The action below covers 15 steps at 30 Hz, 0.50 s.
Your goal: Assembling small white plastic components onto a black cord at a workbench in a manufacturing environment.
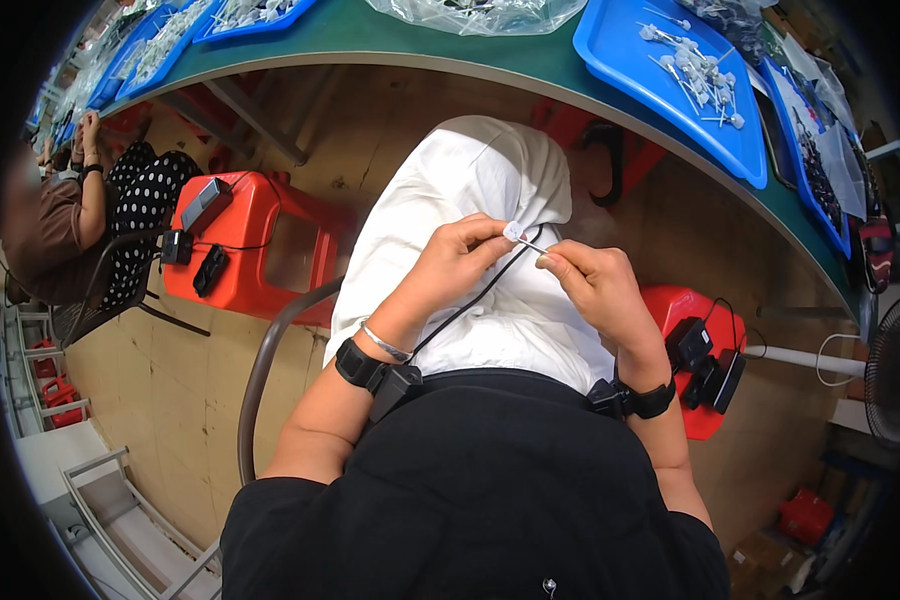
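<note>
Left hand (450, 266) pinches a pale plastic head (513, 231), right hand (604, 288) its metal shaft (533, 248) toward four o'clock; likely light, stiff, best gripped at both ends.

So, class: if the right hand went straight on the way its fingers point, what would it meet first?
Along the thin pin it holds, the right hand would probably first meet the small whitish piece in the left hand, though depth is hard to judge.

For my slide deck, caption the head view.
Left hand pinches a small whitish plastic-looking piece, right hand a thin silvery metal rod, over white cloth trousers.
</note>
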Each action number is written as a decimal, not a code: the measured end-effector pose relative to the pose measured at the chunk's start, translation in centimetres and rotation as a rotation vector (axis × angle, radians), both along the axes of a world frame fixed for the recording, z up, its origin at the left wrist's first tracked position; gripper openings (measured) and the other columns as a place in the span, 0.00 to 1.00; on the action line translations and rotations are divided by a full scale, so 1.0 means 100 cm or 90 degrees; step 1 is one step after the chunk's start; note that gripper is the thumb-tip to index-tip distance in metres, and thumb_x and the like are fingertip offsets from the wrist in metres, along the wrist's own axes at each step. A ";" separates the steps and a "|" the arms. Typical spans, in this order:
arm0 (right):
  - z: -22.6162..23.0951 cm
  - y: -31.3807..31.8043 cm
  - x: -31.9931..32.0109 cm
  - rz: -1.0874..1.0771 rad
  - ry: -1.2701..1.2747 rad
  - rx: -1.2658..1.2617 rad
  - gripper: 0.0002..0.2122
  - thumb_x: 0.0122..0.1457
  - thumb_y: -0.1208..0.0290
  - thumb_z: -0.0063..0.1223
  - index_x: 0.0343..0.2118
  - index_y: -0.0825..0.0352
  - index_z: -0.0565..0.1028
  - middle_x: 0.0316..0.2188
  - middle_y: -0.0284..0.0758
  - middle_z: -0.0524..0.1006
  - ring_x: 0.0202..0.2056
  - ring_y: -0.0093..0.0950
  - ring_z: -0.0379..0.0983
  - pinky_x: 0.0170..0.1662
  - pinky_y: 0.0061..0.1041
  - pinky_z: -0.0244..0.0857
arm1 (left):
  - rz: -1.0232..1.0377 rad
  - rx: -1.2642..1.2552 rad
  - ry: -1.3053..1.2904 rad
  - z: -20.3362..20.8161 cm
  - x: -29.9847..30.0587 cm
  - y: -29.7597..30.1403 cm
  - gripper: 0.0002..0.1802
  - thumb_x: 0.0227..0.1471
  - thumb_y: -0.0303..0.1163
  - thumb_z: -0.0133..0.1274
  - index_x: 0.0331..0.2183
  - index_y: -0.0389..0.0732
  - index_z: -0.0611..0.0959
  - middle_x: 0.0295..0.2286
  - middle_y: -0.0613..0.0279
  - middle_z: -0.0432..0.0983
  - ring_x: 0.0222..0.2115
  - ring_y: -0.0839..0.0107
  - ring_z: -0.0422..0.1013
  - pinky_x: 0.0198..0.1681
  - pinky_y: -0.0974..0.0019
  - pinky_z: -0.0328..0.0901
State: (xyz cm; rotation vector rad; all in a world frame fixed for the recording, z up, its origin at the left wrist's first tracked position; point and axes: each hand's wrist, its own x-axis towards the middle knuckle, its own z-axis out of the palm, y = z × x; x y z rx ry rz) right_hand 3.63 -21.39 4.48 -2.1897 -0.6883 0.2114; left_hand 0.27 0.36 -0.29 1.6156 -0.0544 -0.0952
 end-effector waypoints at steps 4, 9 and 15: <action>-0.014 0.003 0.001 -0.009 -0.148 0.040 0.07 0.60 0.67 0.62 0.31 0.65 0.81 0.16 0.40 0.72 0.18 0.37 0.70 0.22 0.31 0.61 | -0.012 -0.036 0.044 0.009 0.000 0.001 0.11 0.61 0.29 0.56 0.43 0.36 0.87 0.33 0.69 0.77 0.29 0.82 0.68 0.35 0.75 0.65; -0.009 0.008 0.001 0.002 -0.474 -0.081 0.07 0.57 0.67 0.64 0.32 0.63 0.78 0.16 0.33 0.70 0.17 0.31 0.70 0.21 0.30 0.61 | -0.014 -0.024 0.021 0.010 0.001 0.002 0.11 0.62 0.30 0.57 0.43 0.36 0.87 0.32 0.70 0.77 0.28 0.82 0.67 0.34 0.75 0.65; -0.005 0.005 0.000 0.021 -0.464 -0.080 0.08 0.56 0.67 0.65 0.33 0.64 0.78 0.16 0.32 0.70 0.18 0.30 0.71 0.21 0.29 0.62 | 0.017 -0.015 -0.006 0.006 -0.002 0.001 0.11 0.62 0.30 0.57 0.42 0.35 0.87 0.32 0.70 0.77 0.29 0.82 0.67 0.34 0.75 0.65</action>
